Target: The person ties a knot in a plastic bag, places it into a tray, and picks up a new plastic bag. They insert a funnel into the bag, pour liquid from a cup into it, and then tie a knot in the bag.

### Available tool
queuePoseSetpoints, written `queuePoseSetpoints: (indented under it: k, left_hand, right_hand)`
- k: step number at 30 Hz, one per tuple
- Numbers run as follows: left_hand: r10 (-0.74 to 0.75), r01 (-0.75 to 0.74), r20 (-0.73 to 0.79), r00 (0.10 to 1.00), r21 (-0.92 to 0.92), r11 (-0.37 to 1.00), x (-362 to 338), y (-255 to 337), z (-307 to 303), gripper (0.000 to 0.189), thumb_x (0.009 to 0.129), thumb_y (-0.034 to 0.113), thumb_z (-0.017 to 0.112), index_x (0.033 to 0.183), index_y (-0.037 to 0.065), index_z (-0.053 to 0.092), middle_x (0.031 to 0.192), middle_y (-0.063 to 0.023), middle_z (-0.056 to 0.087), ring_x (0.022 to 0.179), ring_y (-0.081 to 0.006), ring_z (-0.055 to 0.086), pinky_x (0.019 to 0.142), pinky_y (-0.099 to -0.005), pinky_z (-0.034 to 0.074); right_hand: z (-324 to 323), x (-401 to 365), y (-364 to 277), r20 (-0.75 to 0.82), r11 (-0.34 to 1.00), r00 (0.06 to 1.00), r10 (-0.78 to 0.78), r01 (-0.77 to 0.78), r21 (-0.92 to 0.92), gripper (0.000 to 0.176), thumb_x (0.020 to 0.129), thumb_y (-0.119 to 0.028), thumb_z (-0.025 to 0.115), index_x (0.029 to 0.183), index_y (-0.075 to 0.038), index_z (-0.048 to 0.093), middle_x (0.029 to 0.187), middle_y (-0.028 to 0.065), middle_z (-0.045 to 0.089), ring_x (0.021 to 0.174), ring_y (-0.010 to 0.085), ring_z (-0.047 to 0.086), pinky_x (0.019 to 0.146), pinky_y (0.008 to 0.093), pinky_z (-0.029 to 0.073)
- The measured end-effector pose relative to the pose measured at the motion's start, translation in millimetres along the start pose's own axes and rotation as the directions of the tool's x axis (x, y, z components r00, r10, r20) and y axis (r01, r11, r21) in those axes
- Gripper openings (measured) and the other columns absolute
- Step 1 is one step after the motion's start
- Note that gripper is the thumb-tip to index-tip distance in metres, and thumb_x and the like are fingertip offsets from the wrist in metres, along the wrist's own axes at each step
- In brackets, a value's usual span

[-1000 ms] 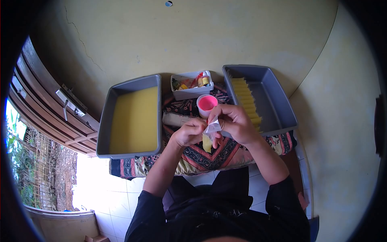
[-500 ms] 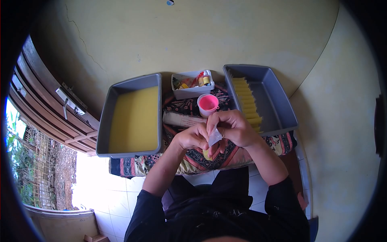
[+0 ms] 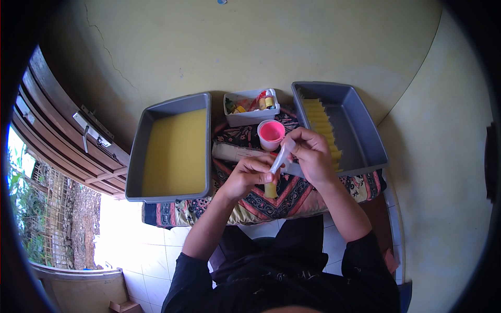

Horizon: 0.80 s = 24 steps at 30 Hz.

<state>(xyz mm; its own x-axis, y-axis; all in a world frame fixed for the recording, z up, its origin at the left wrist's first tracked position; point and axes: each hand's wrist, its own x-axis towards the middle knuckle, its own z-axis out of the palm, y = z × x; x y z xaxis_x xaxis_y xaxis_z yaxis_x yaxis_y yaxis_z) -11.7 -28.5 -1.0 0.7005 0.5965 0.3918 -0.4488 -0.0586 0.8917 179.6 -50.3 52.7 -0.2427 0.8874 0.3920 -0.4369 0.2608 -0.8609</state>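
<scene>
A narrow clear plastic bag [image 3: 282, 158] with yellow liquid in its lower end hangs between my hands in the head view. My left hand [image 3: 247, 176] pinches it around the middle, just above the yellow part. Higher up, my right hand [image 3: 312, 156] grips the bag's upper end, and the plastic is drawn out and twisted between the two. Just beyond my fingers is a white cup [image 3: 267, 142] with a pink funnel or liner [image 3: 272, 130] in it. Under my hands lies a long whitish packet [image 3: 229, 152], partly hidden.
On the left, a grey tray [image 3: 207, 151] holds yellow liquid. The right grey tray [image 3: 360, 130] holds a row of filled yellow bags [image 3: 324, 128]. A white box [image 3: 245, 120] with small bottles stands behind the cup. Patterned cloth [image 3: 229, 213] covers the table.
My right hand has moved up and to the right, stretching the bag's upper end away from my left hand. The yellow lower part now hangs more plainly in sight.
</scene>
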Motion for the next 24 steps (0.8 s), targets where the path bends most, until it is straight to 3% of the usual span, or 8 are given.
queuePoseSetpoints:
  k: [3, 5, 6, 7, 10, 17, 19, 24]
  left_hand:
    - [-0.068, 0.062, -0.192, 0.979, -0.036, 0.997, -3, 3, 2, 0.021, 0.081, 0.017, 0.07, 0.075, -0.003, 0.07, 0.089, -0.0112, 0.063, 0.091, -0.0221, 0.057, 0.083, -0.0352, 0.043]
    - [-0.089, 0.081, -0.284, 0.955, -0.039, 0.996, -5, 3, -1, 0.018, 0.08, 0.013, 0.07, 0.076, -0.004, 0.07, 0.093, -0.0108, 0.062, 0.088, -0.0208, 0.057, 0.081, -0.0326, 0.043]
    - [-0.088, 0.08, -0.287, 0.954, -0.041, 0.996, -6, 6, -1, 0.018, 0.08, 0.013, 0.07, 0.076, -0.004, 0.07, 0.093, -0.0108, 0.062, 0.088, -0.0208, 0.057, 0.081, -0.0326, 0.043]
    - [-0.108, 0.1, -0.283, 0.953, -0.041, 0.994, -6, 11, 0, 0.017, 0.081, 0.013, 0.07, 0.078, -0.004, 0.07, 0.092, -0.009, 0.062, 0.088, -0.0192, 0.057, 0.082, -0.0309, 0.042]
    - [-0.15, 0.151, -0.288, 0.946, -0.017, 0.988, -7, 12, -1, 0.017, 0.082, 0.013, 0.069, 0.079, -0.004, 0.07, 0.091, -0.0072, 0.062, 0.088, -0.0171, 0.058, 0.082, -0.029, 0.042]
    - [-0.218, 0.238, -0.293, 0.931, 0.034, 0.971, -7, 15, 1, 0.019, 0.087, 0.016, 0.066, 0.082, -0.002, 0.07, 0.084, -0.0064, 0.065, 0.082, -0.0145, 0.059, 0.079, -0.0271, 0.043]
    - [-0.237, 0.263, -0.27, 0.933, 0.065, 0.963, -7, 17, 0, 0.021, 0.089, 0.017, 0.063, 0.085, -0.002, 0.069, 0.084, -0.0065, 0.065, 0.081, -0.0139, 0.059, 0.078, -0.0269, 0.043]
    - [-0.309, 0.313, -0.224, 0.924, -0.02, 0.95, -9, 16, -4, 0.026, 0.095, 0.021, 0.057, 0.094, -0.004, 0.068, 0.086, -0.0076, 0.066, 0.08, -0.0125, 0.058, 0.076, -0.0276, 0.044]
  right_hand:
    - [3, 5, 3, -0.141, 0.96, 0.98, -0.141, 0.1, -0.262, 0.016, 0.087, 0.005, 0.054, 0.101, 0.002, 0.059, 0.094, 0.0093, 0.063, 0.085, 0.0157, 0.062, 0.076, 0.0274, 0.05]
    - [-3, 5, 1, 0.194, 0.431, 0.835, -0.515, 0.448, -0.783, 0.032, 0.084, 0.004, 0.055, 0.115, -0.002, 0.058, 0.113, 0.0147, 0.059, 0.102, 0.0265, 0.061, 0.087, 0.0343, 0.049]
    - [-4, -1, -1, 0.276, 0.339, 0.846, -0.456, 0.452, -0.825, 0.039, 0.082, 0.0, 0.059, 0.119, -0.01, 0.061, 0.13, 0.017, 0.051, 0.12, 0.0342, 0.051, 0.098, 0.0451, 0.043]
    - [-3, -2, -1, 0.278, 0.339, 0.847, -0.453, 0.452, -0.825, 0.039, 0.082, 0.0, 0.059, 0.119, -0.01, 0.061, 0.13, 0.017, 0.051, 0.12, 0.0342, 0.051, 0.098, 0.0451, 0.043]
    - [2, -5, 9, 0.491, -0.076, 0.794, -0.36, 0.499, -0.863, 0.03, 0.08, -0.012, 0.066, 0.11, -0.018, 0.068, 0.14, 0.0111, 0.044, 0.131, 0.0346, 0.039, 0.107, 0.062, 0.029]
    - [-4, -4, 17, 0.568, -0.154, 0.771, -0.289, 0.548, -0.822, 0.02, 0.081, -0.012, 0.062, 0.101, -0.01, 0.067, 0.125, 0.0063, 0.058, 0.125, 0.0294, 0.047, 0.109, 0.0601, 0.029]
    - [-7, -3, 26, 0.568, -0.038, 0.78, -0.262, 0.58, -0.814, 0.016, 0.08, -0.011, 0.061, 0.094, -0.004, 0.063, 0.102, 0.0063, 0.063, 0.108, 0.0265, 0.057, 0.109, 0.0545, 0.032]
    - [-8, -3, 29, 0.57, 0.043, 0.786, -0.239, 0.594, -0.803, 0.018, 0.076, -0.009, 0.061, 0.092, -0.003, 0.059, 0.084, 0.008, 0.058, 0.087, 0.0255, 0.06, 0.096, 0.0437, 0.043]
